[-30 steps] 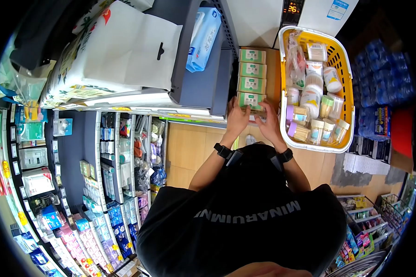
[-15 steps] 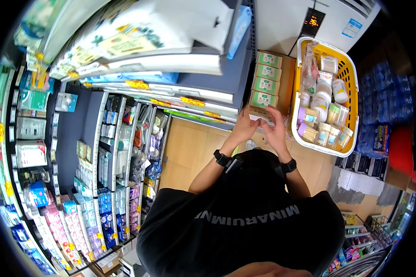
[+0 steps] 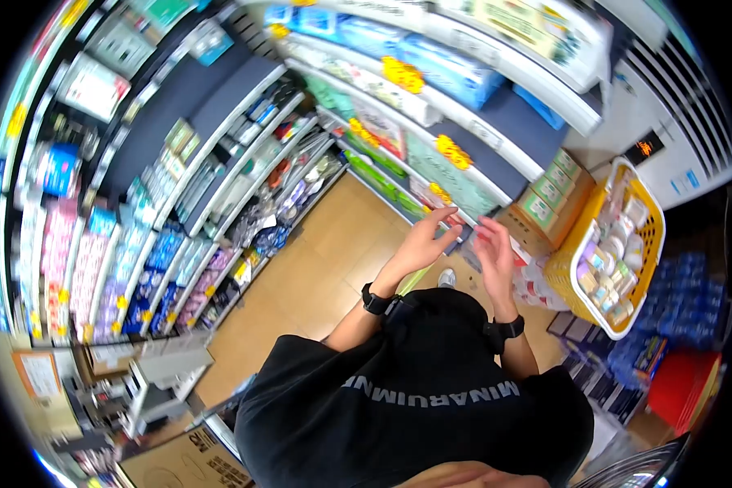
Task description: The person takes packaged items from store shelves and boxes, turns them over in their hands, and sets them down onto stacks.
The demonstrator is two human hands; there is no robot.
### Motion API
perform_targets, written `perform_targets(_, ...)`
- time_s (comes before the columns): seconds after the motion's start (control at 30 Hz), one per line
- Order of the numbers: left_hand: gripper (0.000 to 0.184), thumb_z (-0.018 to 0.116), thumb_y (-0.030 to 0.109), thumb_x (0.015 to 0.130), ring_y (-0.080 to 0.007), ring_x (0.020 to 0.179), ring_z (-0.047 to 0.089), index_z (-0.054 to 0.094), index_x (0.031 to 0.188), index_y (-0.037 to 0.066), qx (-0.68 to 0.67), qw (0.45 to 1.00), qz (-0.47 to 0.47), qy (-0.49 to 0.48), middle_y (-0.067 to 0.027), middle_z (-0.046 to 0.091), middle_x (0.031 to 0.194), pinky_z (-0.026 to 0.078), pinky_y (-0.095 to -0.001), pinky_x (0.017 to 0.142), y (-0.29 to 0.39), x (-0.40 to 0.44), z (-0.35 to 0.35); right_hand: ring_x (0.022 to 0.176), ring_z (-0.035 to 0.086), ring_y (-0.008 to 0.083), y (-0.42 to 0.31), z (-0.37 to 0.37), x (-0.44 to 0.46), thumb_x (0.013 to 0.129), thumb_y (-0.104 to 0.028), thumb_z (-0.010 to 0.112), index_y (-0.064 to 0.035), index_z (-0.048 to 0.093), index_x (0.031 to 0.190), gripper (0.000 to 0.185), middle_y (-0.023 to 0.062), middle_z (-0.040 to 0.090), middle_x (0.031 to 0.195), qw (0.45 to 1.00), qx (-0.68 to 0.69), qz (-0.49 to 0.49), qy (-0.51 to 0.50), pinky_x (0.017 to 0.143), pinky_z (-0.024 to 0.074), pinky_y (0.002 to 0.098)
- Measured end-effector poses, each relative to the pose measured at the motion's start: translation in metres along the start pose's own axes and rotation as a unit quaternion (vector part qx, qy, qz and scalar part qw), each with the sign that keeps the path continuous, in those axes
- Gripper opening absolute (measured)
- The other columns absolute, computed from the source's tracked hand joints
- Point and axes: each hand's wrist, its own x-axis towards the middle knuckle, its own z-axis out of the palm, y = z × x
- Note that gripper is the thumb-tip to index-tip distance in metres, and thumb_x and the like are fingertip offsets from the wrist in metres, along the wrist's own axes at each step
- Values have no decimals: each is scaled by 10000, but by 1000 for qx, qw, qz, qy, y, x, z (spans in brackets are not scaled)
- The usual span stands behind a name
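Observation:
My left hand (image 3: 421,242) is raised in front of the shelf end, fingers spread, with nothing visible in it. Close by on the right, my right hand (image 3: 494,250) is also open, its fingers apart and slightly blurred; no object shows in it. A gap separates the two hands. Just beyond my right hand stands a cardboard carton (image 3: 529,230) with green-and-white boxes (image 3: 546,191) in a row on top. To the right of it, a yellow basket (image 3: 573,272) with a white rim holds several small tubs and bottles (image 3: 612,259).
Stocked shelves (image 3: 431,110) with yellow price tags run ahead and along the left. A white appliance (image 3: 667,130) with a lit display stands at the back right. Blue bottle packs (image 3: 687,297) and a red container (image 3: 681,392) are at the right. Tan floor (image 3: 325,244) shows left of me.
The view has turned and pulled back, so the basket and carton sit farther right and lower. My hands, almost together before, are now farther apart with fingers spread.

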Motion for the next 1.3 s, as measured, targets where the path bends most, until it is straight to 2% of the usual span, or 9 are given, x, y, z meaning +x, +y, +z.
perform_targets(0.13,482,654,285,953,-312,1169,611,565,1346,20,-4,993,-7,116,-185,628,1290,494,-402,950,15,-55,-61,1231,536,233,-16,55,-7,949,-28,601,-25,473,1330,401,119,507,1375,995,37,0,-92,985,450,348)
perform_targets(0.27,427,635,256,965,-302,1189,602,585,1334,47,14,978,-3,206,-160,626,1303,487,-411,991,33,-117,-118,1203,547,223,-18,108,-17,941,-23,598,-26,461,1340,422,125,501,1381,983,57,16,-172,962,465,334)
perform_targets(0.33,410,614,219,988,-268,1229,583,575,1356,42,23,973,-20,229,-134,612,1347,461,-394,1047,42,-151,-142,1191,552,220,-19,135,-24,934,-15,594,-16,456,1341,430,129,505,1373,975,60,22,-211,957,472,329)
perform_targets(0.43,394,606,206,991,-248,1229,583,582,1347,40,0,961,-21,277,-120,613,1348,452,-376,1054,41,-198,-166,1175,557,207,-25,174,-37,929,-4,584,4,453,1340,432,134,521,1356,961,67,24,-269,956,470,306)
perform_targets(0.5,375,613,213,981,-259,1197,604,600,1318,48,-31,942,-19,335,-138,633,1301,486,-383,1001,37,-228,-172,1171,558,205,-35,198,-47,928,-4,587,2,452,1342,436,133,523,1352,950,79,35,-299,958,468,305)
perform_targets(0.6,365,615,211,984,-240,1200,601,607,1311,51,-55,921,-31,384,-135,637,1291,487,-370,994,37,-262,-180,1161,561,197,-42,226,-60,925,-7,595,0,451,1347,446,131,529,1345,935,99,47,-337,956,463,300)
perform_targets(0.7,357,586,186,1002,-218,1217,585,595,1327,38,-74,908,-53,409,-116,626,1308,453,-355,1035,44,-286,-186,1147,575,189,-50,245,-69,928,-1,590,7,449,1347,443,134,537,1337,918,114,54,-376,941,463,296)
perform_targets(0.93,338,581,182,1006,-207,1209,590,604,1307,31,-112,886,-77,444,-106,643,1279,457,-340,1023,22,-305,-199,1145,594,199,-43,278,-64,933,7,585,13,455,1339,427,143,552,1323,898,93,72,-424,944,469,298)
perform_targets(1.3,327,575,161,1009,-197,1192,605,604,1294,4,-97,867,-69,484,-108,657,1259,464,-325,1019,10,-272,-250,1110,615,208,-23,332,5,939,-8,588,6,464,1328,409,146,570,1288,879,91,72,-462,965,474,320)
